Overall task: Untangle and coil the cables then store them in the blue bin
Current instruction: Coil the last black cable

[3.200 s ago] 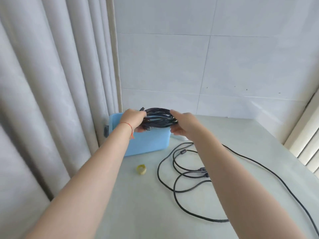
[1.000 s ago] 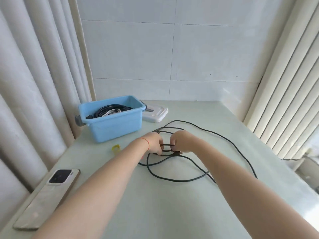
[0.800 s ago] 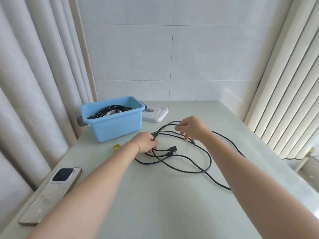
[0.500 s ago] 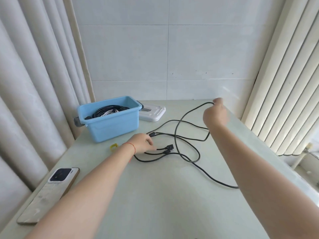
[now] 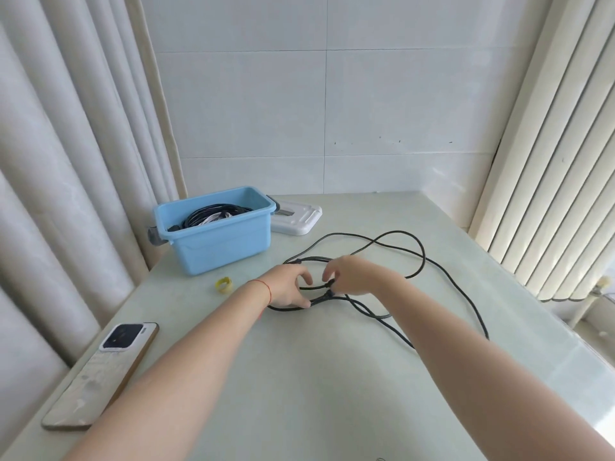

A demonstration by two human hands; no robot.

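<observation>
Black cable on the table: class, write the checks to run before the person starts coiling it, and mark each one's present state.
1. Left hand grips the black cable: ok.
2. Right hand has a grip on the cable near its plug: ok.
3. Cable free of crossings: not ok, loops overlap.
4. Blue bin open, within reach: ok.
5. Room left in the bin beside the coiled cables: cannot tell.
6. Yellow tape roll clear of the cable: ok.

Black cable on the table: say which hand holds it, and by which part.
Both. The right hand pinches the cable at its plug end; the left hand pinches the strand right beside it.
</observation>
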